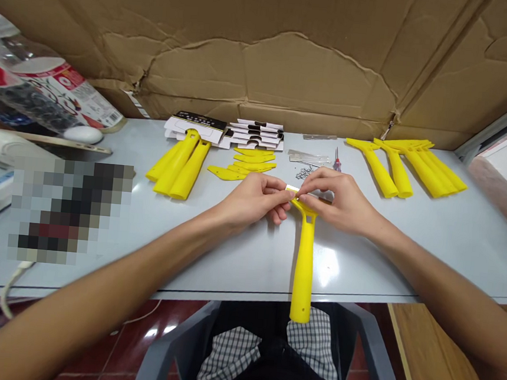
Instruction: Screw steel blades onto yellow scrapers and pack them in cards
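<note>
A yellow scraper [304, 265] points its handle toward me, the lower end jutting past the table's front edge. My left hand [259, 197] pinches the left end of its head, where a strip of shiny metal blade [291, 188] shows. On the right side of the head, my right hand [340, 202] has its thumb and fingertips pressed together; any small piece between them is too small to make out. Just beyond the hands are a heap of small screws [303, 173], thin metal blades [308, 158] and a screwdriver [337, 162], partly hidden by my right hand.
Loose yellow strips [250, 166] lie left of the screws, before stacked cards [256, 136]. Carded yellow scrapers [179, 169] rest further left, more yellow handles [386, 172] at right. Bottles [62, 87] and a blurred-out object [68, 209] occupy the left side. Cardboard [264, 67] walls the back.
</note>
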